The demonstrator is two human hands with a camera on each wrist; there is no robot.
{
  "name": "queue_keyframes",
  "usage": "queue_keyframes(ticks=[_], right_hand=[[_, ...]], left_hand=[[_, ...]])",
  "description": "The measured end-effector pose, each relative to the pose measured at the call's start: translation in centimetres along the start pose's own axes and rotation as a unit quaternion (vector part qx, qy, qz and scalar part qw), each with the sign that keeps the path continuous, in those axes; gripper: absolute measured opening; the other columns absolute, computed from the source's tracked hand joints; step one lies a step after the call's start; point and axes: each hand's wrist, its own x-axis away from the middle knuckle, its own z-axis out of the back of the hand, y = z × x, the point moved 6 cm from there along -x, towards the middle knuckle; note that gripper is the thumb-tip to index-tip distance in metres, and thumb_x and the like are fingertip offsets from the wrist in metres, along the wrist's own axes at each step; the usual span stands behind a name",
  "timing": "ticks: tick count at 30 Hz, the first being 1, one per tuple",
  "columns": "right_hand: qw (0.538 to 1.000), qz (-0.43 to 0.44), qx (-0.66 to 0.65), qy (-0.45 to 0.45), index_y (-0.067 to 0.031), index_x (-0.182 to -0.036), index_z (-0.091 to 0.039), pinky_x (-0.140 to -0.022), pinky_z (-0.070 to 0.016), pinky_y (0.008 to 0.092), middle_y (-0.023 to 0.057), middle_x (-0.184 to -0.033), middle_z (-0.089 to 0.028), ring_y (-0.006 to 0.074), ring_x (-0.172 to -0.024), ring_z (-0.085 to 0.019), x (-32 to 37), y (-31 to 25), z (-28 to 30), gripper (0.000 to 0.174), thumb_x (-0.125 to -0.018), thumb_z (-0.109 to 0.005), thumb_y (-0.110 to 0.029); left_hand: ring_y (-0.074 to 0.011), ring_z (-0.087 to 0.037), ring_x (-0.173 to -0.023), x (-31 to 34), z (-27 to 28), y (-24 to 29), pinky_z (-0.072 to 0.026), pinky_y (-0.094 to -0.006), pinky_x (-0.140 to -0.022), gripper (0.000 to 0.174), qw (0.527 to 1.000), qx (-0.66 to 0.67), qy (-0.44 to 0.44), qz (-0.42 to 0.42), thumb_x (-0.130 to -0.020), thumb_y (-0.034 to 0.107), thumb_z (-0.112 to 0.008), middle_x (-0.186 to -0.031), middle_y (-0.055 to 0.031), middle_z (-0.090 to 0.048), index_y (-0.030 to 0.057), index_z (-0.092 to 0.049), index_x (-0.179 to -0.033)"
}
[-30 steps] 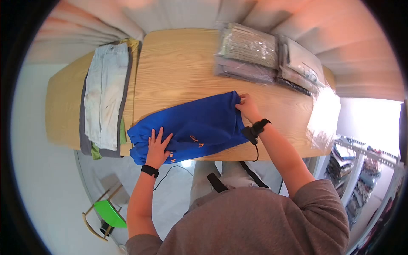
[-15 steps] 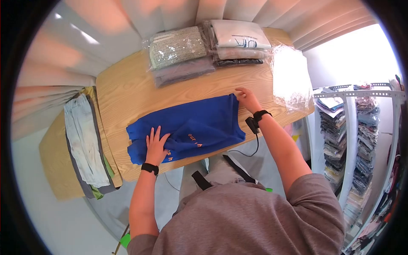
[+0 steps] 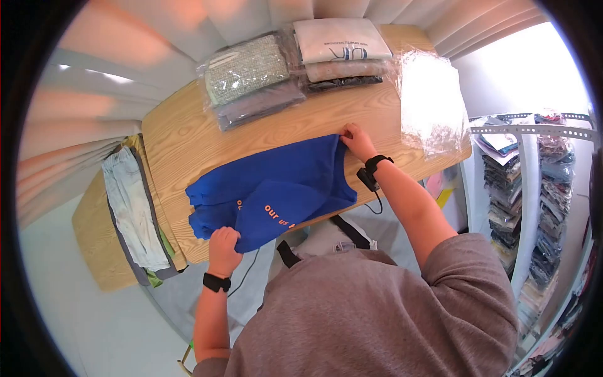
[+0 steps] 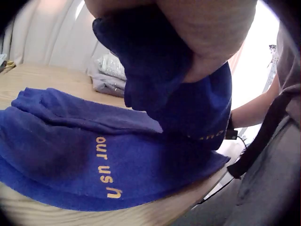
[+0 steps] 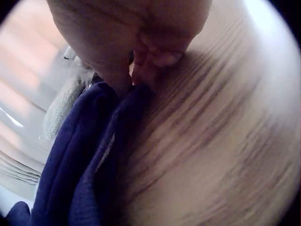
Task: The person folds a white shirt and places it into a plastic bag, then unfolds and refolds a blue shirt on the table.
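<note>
A blue garment (image 3: 276,176) with orange lettering lies lengthwise across the wooden table (image 3: 182,144), its wide banded end to the right. My left hand (image 3: 224,250) grips its near edge at the lower left and holds a flap of the cloth raised. In the left wrist view, the bunched cloth (image 4: 150,61) hangs below that hand, over the lettered part. My right hand (image 3: 358,141) pinches the far corner of the banded end. Thumb and fingers meet on the blue edge (image 5: 106,117) in the right wrist view, close over the tabletop.
Clothes in clear plastic bags (image 3: 251,75) are stacked at the back, beside a white printed package (image 3: 339,41). Clear plastic sheets (image 3: 433,103) lie at the right end. Light-blue trousers (image 3: 133,207) lie on the left. A metal rack (image 3: 524,182) with packed clothes stands at the right.
My left hand has gone from lying flat on the garment to gripping its near edge and lifting a flap. My right hand has closed on the corner. The head view has swung right.
</note>
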Motion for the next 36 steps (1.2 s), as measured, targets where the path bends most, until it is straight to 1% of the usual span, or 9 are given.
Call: queue_keyframes(ticks=[5, 7, 13, 15, 19, 21, 23, 31, 36], right_hand=[[0.994, 0.034, -0.108, 0.0, -0.0061, -0.09, -0.061, -0.072, -0.0467, 0.0353, 0.0116, -0.085, -0.057, 0.0287, -0.083, -0.058, 0.9, -1.9, 0.8, 0.016, -0.076, -0.059, 0.001], [0.997, 0.051, -0.06, -0.017, -0.0067, -0.088, -0.063, -0.073, -0.0468, 0.0347, 0.0114, -0.087, -0.057, 0.0285, -0.084, -0.058, 0.3, -0.1, 0.2, 0.016, -0.075, -0.058, 0.002], [0.994, 0.094, -0.016, -0.054, -0.0067, -0.079, -0.065, -0.077, -0.0461, 0.0343, 0.0115, -0.092, -0.055, 0.0291, -0.087, -0.056, 0.0, 0.2, 0.2, 0.013, -0.074, -0.055, 0.001], [0.991, 0.124, -0.01, -0.049, -0.0065, -0.078, -0.065, -0.077, -0.0459, 0.0344, 0.0114, -0.092, -0.055, 0.0295, -0.087, -0.056, 0.1, 0.1, 0.4, 0.013, -0.075, -0.054, 0.001], [0.989, 0.14, -0.015, -0.047, -0.0049, -0.078, -0.064, -0.076, -0.046, 0.035, 0.0119, -0.091, -0.055, 0.0303, -0.087, -0.056, 0.1, 0.1, 0.2, 0.014, -0.075, -0.052, 0.002], [0.988, 0.143, -0.024, -0.047, -0.0042, -0.077, -0.063, -0.076, -0.046, 0.035, 0.0121, -0.091, -0.055, 0.0306, -0.087, -0.056, 0.0, 0.3, 0.3, 0.014, -0.075, -0.051, 0.003], [0.988, 0.147, -0.008, -0.044, -0.0035, -0.078, -0.062, -0.076, -0.0458, 0.0351, 0.0126, -0.088, -0.055, 0.0307, -0.086, -0.056, -0.1, 0.4, 0.2, 0.014, -0.075, -0.05, 0.004], [0.989, 0.146, -0.012, -0.036, -0.0026, -0.079, -0.061, -0.076, -0.0457, 0.0352, 0.0146, -0.087, -0.055, 0.0328, -0.085, -0.055, -0.1, 0.3, 0.0, 0.015, -0.076, -0.048, 0.004], [0.99, 0.141, 0.016, -0.013, -0.0019, -0.078, -0.061, -0.078, -0.0451, 0.0371, 0.0149, -0.088, -0.055, 0.0332, -0.086, -0.055, -0.1, 0.3, -0.3, 0.014, -0.075, -0.049, 0.004]], left_hand=[[-0.032, -0.05, -0.075, 0.7, 2.2, 3.5, -0.0383, -0.0395, -0.065, 0.029, 0.999, 0.041, -0.008, -0.013, -0.055, 0.001, -0.063, -0.077, -0.0116, -0.05, 0.0043, -0.05, -0.08], [-0.0332, -0.05, -0.078, 1.4, 2.4, 3.6, -0.0388, -0.0409, -0.067, 0.028, 0.999, 0.047, -0.024, 0.005, -0.056, -0.001, -0.062, -0.08, -0.0127, -0.05, 0.0038, -0.05, -0.081], [-0.0339, -0.052, -0.071, 3.0, 3.9, 2.1, -0.0412, -0.0391, -0.062, 0.025, 0.993, 0.075, -0.005, 0.09, -0.059, -0.002, -0.062, -0.074, -0.0131, -0.052, 0.0032, -0.051, -0.08], [-0.0346, -0.053, -0.065, 3.9, 4.1, 0.8, -0.0425, -0.0364, -0.058, 0.021, 0.973, 0.113, -0.028, 0.201, -0.063, -0.001, -0.064, -0.069, -0.0139, -0.052, 0.0022, -0.051, -0.079], [-0.029, -0.058, -0.07, 4.3, 5.5, -0.2, -0.0451, -0.0308, -0.063, 0.025, 0.952, 0.121, -0.06, 0.275, -0.067, 0.005, -0.071, -0.076, -0.0153, -0.058, 0.0016, -0.053, -0.084], [-0.0207, -0.058, -0.07, 5.9, 5.4, -3.2, -0.0453, -0.0292, -0.065, 0.029, 0.938, 0.112, -0.087, 0.317, -0.067, 0.007, -0.073, -0.079, -0.0106, -0.06, 0.002, -0.056, -0.09], [-0.0149, -0.056, -0.073, 7.3, 4.8, -7.0, -0.0452, -0.0282, -0.068, 0.031, 0.875, 0.221, -0.055, 0.428, -0.068, 0.007, -0.073, -0.081, -0.0048, -0.06, 0.0016, -0.058, -0.094], [-0.0144, -0.055, -0.089, 6.0, 1.5, -16.7, -0.0439, -0.0264, -0.08, 0.039, 0.823, 0.285, 0.153, 0.467, -0.075, 0.011, -0.072, -0.098, -0.0061, -0.059, 0.0023, -0.055, -0.11], [-0.0143, -0.057, -0.09, 4.4, 1.6, -17.4, -0.0461, -0.0277, -0.08, 0.034, 0.705, 0.517, 0.239, 0.423, -0.084, 0.016, -0.065, -0.099, -0.0049, -0.06, 0.001, -0.055, -0.113]])
